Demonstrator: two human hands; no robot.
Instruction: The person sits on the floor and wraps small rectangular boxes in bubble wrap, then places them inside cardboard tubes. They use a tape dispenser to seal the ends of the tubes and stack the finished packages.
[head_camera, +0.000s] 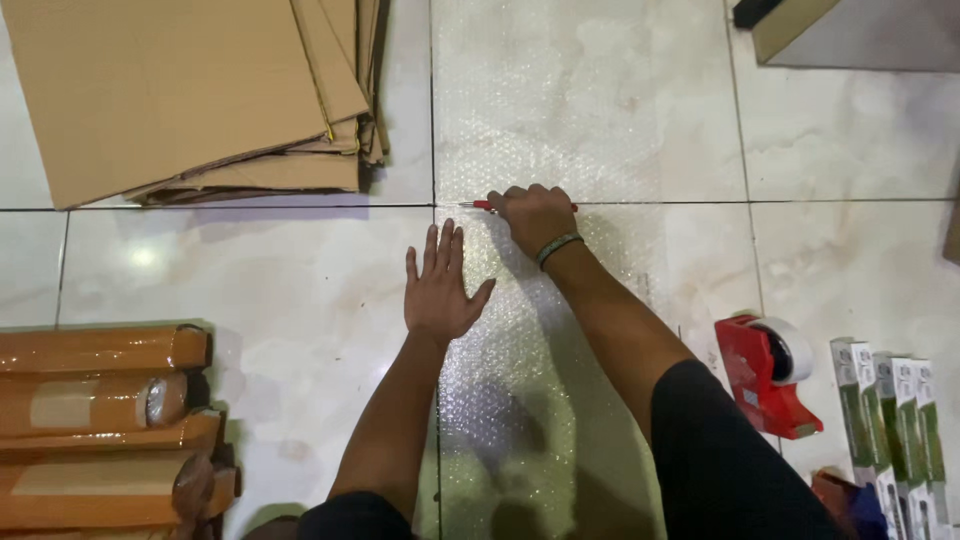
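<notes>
A long sheet of clear bubble wrap lies flat on the pale tiled floor, running away from me. My left hand presses flat on the wrap's left edge, fingers spread. Just beyond it, my right hand is closed around a red-handled cutter, whose tip points left across the wrap along a tile joint. A green band circles my right wrist.
A stack of flattened cardboard lies at the far left. Several tape-wrapped brown rolls sit at the near left. A red tape dispenser and several green-and-white boxes are on the right. A board edge shows at top right.
</notes>
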